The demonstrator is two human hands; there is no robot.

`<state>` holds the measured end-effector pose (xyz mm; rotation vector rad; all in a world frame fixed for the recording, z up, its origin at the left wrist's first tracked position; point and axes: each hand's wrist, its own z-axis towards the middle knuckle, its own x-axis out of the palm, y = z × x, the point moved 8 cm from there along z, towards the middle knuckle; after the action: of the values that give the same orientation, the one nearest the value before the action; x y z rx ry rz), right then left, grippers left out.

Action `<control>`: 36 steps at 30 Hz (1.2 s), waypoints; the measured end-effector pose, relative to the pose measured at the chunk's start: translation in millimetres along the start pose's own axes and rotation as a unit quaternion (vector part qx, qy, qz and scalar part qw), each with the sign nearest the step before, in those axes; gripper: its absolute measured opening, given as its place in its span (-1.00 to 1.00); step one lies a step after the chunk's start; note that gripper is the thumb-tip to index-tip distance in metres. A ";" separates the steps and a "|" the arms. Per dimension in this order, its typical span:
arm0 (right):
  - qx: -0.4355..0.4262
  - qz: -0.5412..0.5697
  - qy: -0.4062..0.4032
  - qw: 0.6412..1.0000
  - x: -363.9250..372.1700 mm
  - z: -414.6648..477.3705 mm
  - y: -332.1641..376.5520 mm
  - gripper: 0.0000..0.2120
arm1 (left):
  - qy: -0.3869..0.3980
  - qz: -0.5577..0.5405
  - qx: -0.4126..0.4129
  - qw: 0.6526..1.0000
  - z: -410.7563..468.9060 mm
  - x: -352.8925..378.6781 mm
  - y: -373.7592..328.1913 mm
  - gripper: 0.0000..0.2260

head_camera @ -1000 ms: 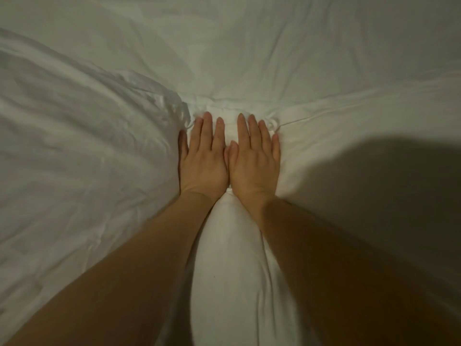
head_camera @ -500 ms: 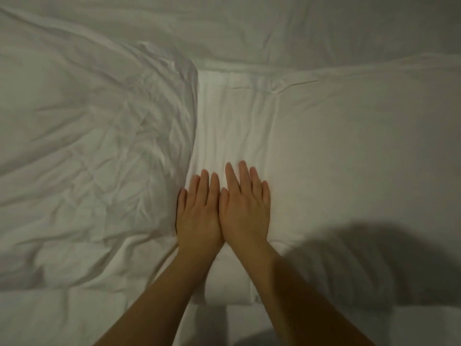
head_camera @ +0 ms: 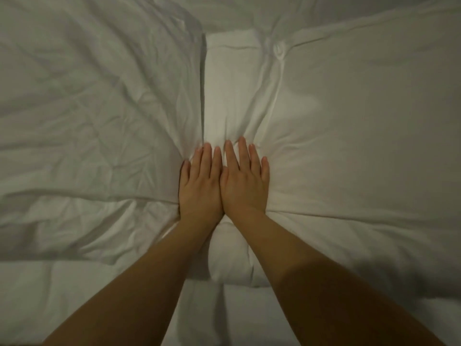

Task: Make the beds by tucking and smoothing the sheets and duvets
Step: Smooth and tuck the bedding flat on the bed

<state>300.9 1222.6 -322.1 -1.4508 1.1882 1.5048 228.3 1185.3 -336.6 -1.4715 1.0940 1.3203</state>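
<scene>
This is looking like a bedroom, with the camera looking straight down on a bed (head_camera: 74,308). White bedding is filling the whole view. A creased duvet (head_camera: 87,108) is lying on the left and a smoother duvet (head_camera: 361,133) is lying on the right. A padded strip (head_camera: 232,96) of the same white cloth is running between them. Soft, puffy folds are bulging along the near side. Dim indoor light is falling over the cloth, and a shadow is darkening the lower right.
</scene>
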 end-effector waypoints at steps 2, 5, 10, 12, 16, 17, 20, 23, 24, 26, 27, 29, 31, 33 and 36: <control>-0.015 -0.010 -0.007 1.000 -7.3 -18.6 2.7 -0.46 | -0.014 -0.015 -0.007 1.000 -24.5 -7.2 -0.8 -0.43; -0.045 -0.034 0.021 0.998 -7.6 -62.4 6.7 -0.45 | 0.010 -0.013 -0.007 1.000 -70.6 -3.4 -1.7 -0.41; -0.052 -0.045 0.068 0.995 8.8 -118.4 12.2 -0.43 | 0.053 -0.002 0.012 0.998 -125.4 15.4 -2.7 -0.41; -0.082 -0.049 0.149 0.984 27.6 -136.3 12.2 -0.45 | 0.063 -0.006 0.012 0.998 -141.6 18.9 -2.4 -0.44; -0.087 -0.051 0.230 0.968 22.3 -184.1 15.5 -0.44 | 0.178 0.004 0.047 0.983 -177.1 19.5 -2.9 -0.47; -0.074 -0.043 0.250 0.964 16.4 -194.0 16.3 -0.44 | 0.205 -0.008 0.047 0.978 -185.0 15.1 -1.7 -0.47; -0.001 -0.017 0.299 0.954 -18.3 -208.4 15.5 -0.44 | 0.227 -0.079 0.014 0.971 -203.0 -18.9 4.9 -0.48; 0.063 0.019 0.257 0.964 -79.2 -195.7 22.2 -0.44 | 0.197 -0.078 0.000 0.977 -199.1 -77.2 15.0 -0.51; 0.073 0.022 0.231 0.970 -101.8 -190.8 27.7 -0.45 | 0.176 -0.081 0.004 0.981 -194.9 -98.6 17.6 -0.51; 0.089 0.029 0.186 0.978 -143.0 -187.8 40.2 -0.45 | 0.142 -0.083 0.021 0.986 -191.7 -140.0 17.7 -0.50; 0.099 0.039 0.165 0.981 -163.6 -188.7 46.1 -0.46 | 0.128 -0.081 0.030 0.988 -191.0 -160.0 15.9 -0.48; 0.116 0.063 0.128 0.983 -202.1 -190.6 56.0 -0.46 | 0.107 -0.070 0.044 0.991 -189.6 -195.3 11.2 -0.43; 0.123 0.082 0.098 0.984 -234.3 -192.6 58.5 -0.46 | 0.080 -0.066 0.057 0.993 -188.7 -228.6 3.8 -0.41; 0.139 0.126 0.068 0.980 -259.6 -194.1 48.9 -0.47 | 0.054 -0.074 0.074 0.993 -188.8 -257.1 -9.1 -0.42; 0.162 0.162 0.030 0.973 -290.7 -197.0 20.7 -0.49 | 0.006 -0.079 0.108 0.991 -185.0 -289.9 -39.0 -0.43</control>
<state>376.5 1058.6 -20.1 -1.1283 1.6832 1.3964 295.1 1035.2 -32.0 -1.3758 1.0702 1.0490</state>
